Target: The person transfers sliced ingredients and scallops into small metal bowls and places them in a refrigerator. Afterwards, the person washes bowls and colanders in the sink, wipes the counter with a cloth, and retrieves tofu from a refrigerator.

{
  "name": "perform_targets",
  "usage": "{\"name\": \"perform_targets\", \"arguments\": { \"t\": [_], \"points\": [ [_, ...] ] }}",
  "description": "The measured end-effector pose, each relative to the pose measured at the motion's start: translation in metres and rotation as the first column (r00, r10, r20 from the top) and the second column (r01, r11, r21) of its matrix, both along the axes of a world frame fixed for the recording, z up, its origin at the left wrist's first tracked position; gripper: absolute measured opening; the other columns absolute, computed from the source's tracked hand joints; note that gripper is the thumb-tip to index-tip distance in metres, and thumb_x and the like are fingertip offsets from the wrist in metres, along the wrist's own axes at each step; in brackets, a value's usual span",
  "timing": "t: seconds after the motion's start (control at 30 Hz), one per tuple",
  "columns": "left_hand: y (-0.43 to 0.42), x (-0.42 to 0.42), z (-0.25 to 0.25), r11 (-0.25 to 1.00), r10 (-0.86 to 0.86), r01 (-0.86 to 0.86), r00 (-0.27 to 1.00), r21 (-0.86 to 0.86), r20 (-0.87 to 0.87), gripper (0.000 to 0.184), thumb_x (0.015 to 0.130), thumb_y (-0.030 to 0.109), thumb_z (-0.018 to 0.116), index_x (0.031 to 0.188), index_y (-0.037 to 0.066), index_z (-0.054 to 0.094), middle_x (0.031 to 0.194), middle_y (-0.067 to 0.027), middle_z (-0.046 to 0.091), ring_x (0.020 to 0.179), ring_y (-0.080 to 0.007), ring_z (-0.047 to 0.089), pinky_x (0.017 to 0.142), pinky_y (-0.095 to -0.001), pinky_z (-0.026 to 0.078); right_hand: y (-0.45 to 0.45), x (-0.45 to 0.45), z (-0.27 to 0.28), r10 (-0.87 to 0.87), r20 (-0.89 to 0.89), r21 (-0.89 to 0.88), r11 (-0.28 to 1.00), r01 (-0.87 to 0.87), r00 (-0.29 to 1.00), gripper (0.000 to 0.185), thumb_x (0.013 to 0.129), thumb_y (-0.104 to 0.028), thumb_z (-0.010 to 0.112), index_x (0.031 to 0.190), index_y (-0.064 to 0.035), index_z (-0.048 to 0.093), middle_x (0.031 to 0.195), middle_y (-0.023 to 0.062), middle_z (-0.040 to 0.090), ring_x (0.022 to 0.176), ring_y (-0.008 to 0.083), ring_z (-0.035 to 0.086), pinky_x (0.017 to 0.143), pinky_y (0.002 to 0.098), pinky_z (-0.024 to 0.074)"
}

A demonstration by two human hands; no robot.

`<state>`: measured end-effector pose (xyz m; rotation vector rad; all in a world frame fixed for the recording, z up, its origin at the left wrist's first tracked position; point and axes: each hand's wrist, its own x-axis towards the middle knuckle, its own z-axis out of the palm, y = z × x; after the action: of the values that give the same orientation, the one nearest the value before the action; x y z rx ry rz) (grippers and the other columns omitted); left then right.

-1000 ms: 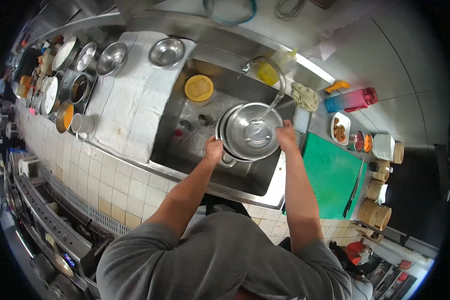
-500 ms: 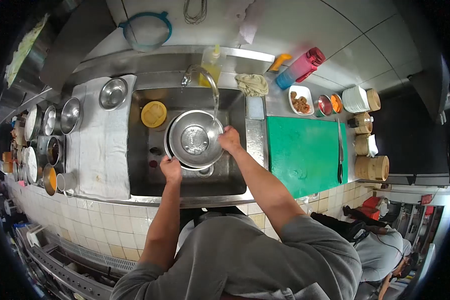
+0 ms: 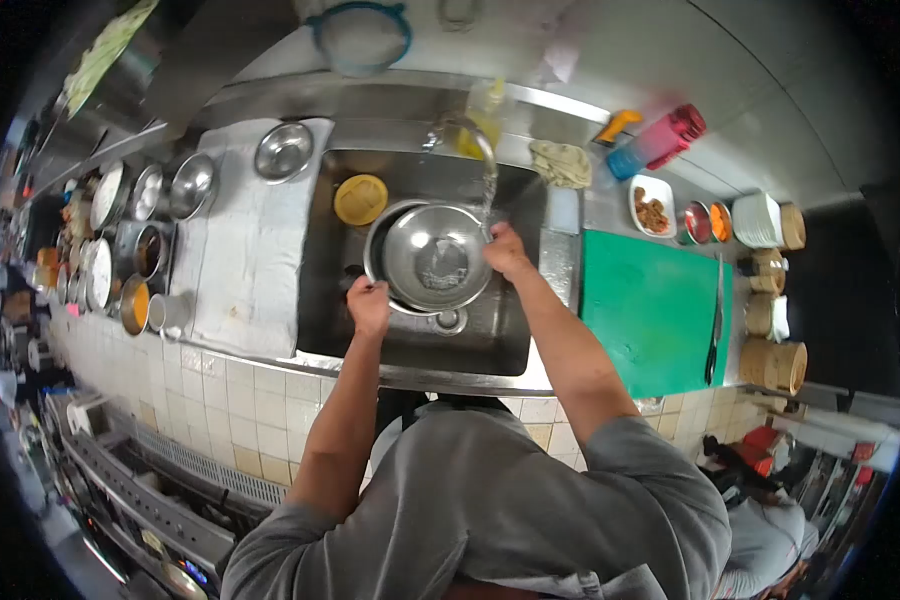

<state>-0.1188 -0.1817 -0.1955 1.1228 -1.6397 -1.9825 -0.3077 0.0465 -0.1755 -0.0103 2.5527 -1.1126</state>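
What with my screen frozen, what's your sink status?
Left hand, right hand gripping nested metal bowls. Tap running near right hand. Yellow tub alongside, not blocking.

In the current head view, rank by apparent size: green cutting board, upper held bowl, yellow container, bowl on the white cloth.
1. Green cutting board
2. Upper held bowl
3. Yellow container and bowl on the white cloth: too alike to rank

At the sink [image 3: 495, 350] you have at least two metal bowls [image 3: 435, 257], one yellow tub [image 3: 360, 200] and one tap [image 3: 486, 148]. Right of the sink you have one cutting board [image 3: 645, 310], one knife [image 3: 712, 360] and one water bottle [image 3: 660, 140]; left of it, one towel [image 3: 250, 240] and one mug [image 3: 170, 314].
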Motion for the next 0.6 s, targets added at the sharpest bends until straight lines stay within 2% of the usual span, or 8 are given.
{"name": "perform_targets", "arguments": {
  "t": [0.03, 0.1, 0.17, 0.23, 0.33, 0.37, 0.47, 0.6],
  "points": [
    [-0.003, 0.001, -0.005, 0.998, -0.016, 0.021, 0.997, -0.06, 0.079, 0.006, 0.082, -0.002, 0.06, 0.082, -0.001, 0.066, 0.068, -0.0022, 0.061, 0.064, -0.0093, 0.056, 0.058, -0.0281, 0.047, -0.009, 0.0, 0.014, -0.004, -0.029, -0.056, 0.998, 0.002, 1.0, 0.022, 0.075, -0.008, 0.063, 0.096, -0.0008, 0.062, 0.097, 0.0228, 0.069, 0.096, 0.0387, 0.067, 0.084, 0.0388, 0.0516],
    [0.001, 0.003, -0.015, 0.896, -0.047, 0.057, 0.998, -0.44, 0.034, 0.016, 0.08, -0.002, 0.059, 0.093, -0.001, 0.069, 0.077, -0.012, 0.07, 0.079, -0.0184, 0.068, 0.075, -0.0321, 0.052, -0.025, 0.002, 0.05, 0.161, -0.177, -0.008, 0.986, -0.165, 0.971, 0.02, 0.075, -0.005, 0.062, 0.095, -0.0073, 0.058, 0.092, 0.0189, 0.066, 0.087, 0.0391, 0.066, 0.08, 0.0431, 0.0513],
    [-0.001, 0.003, 0.008, 0.584, -0.118, 0.149, 0.988, -0.798, 0.098, 0.012, 0.075, 0.001, 0.061, 0.087, 0.0, 0.066, 0.107, -0.0179, 0.07, 0.103, -0.0407, 0.064, 0.093, -0.0428, 0.052, -0.036, 0.022, 0.107, 0.368, -0.27, 0.235, 0.921, -0.31, 0.89, 0.017, 0.076, -0.004, 0.063, 0.091, -0.0086, 0.057, 0.095, 0.0164, 0.064, 0.087, 0.0405, 0.065, 0.079, 0.0477, 0.0513],
    [0.009, 0.004, 0.038, 0.485, -0.04, 0.25, 0.964, -0.838, 0.264, 0.009, 0.076, 0.003, 0.063, 0.084, 0.001, 0.064, 0.129, -0.0165, 0.063, 0.12, -0.041, 0.055, 0.101, -0.0469, 0.049, -0.028, 0.039, 0.116, 0.465, -0.306, 0.301, 0.875, -0.379, 0.831, 0.017, 0.076, -0.004, 0.064, 0.089, -0.0083, 0.056, 0.096, 0.016, 0.063, 0.088, 0.0403, 0.065, 0.077, 0.0492, 0.0514],
    [-0.001, 0.013, 0.065, 0.403, -0.072, 0.324, 0.943, -0.856, 0.324, 0.015, 0.077, 0.003, 0.06, 0.09, -0.003, 0.066, 0.138, -0.0164, 0.058, 0.129, -0.042, 0.048, 0.105, -0.0458, 0.044, -0.008, 0.055, 0.117, 0.567, -0.45, 0.382, 0.82, -0.426, 0.689, 0.017, 0.073, -0.004, 0.066, 0.087, -0.0082, 0.056, 0.097, 0.0149, 0.063, 0.086, 0.0389, 0.065, 0.074, 0.0498, 0.052],
    [-0.005, 0.017, 0.074, 0.398, -0.049, 0.317, 0.944, -0.861, 0.325, 0.015, 0.077, 0.003, 0.06, 0.09, -0.003, 0.066, 0.138, -0.0164, 0.058, 0.129, -0.042, 0.048, 0.105, -0.0458, 0.044, 0.0, 0.063, 0.115, 0.573, -0.541, 0.385, 0.82, -0.424, 0.616, 0.017, 0.072, -0.004, 0.066, 0.086, -0.0084, 0.056, 0.096, 0.0141, 0.063, 0.084, 0.0377, 0.065, 0.073, 0.0487, 0.0525],
    [-0.021, 0.027, 0.108, 0.128, -0.192, 0.177, 0.97, -0.976, 0.151, 0.003, 0.075, 0.0, 0.057, 0.076, 0.001, 0.059, 0.137, -0.0148, 0.059, 0.127, -0.0431, 0.049, 0.107, -0.0464, 0.042, 0.019, 0.076, 0.109, 0.49, -0.755, 0.299, 0.849, -0.436, 0.436, 0.021, 0.062, -0.005, 0.068, 0.076, -0.0089, 0.054, 0.086, 0.0129, 0.059, 0.074, 0.0348, 0.061, 0.065, 0.0465, 0.0503],
    [-0.021, 0.033, 0.15, -0.024, -0.207, 0.173, 0.963, -0.985, 0.175, 0.009, 0.077, 0.013, 0.062, 0.071, 0.007, 0.059, 0.133, -0.0059, 0.061, 0.13, -0.0366, 0.046, 0.11, -0.0678, 0.027, 0.037, 0.089, 0.119, 0.369, -0.877, 0.183, 0.85, -0.494, 0.309, 0.023, 0.054, -0.005, 0.067, 0.066, -0.009, 0.047, 0.076, 0.0139, 0.053, 0.069, 0.0361, 0.055, 0.06, 0.0477, 0.0443]
  ]
}}
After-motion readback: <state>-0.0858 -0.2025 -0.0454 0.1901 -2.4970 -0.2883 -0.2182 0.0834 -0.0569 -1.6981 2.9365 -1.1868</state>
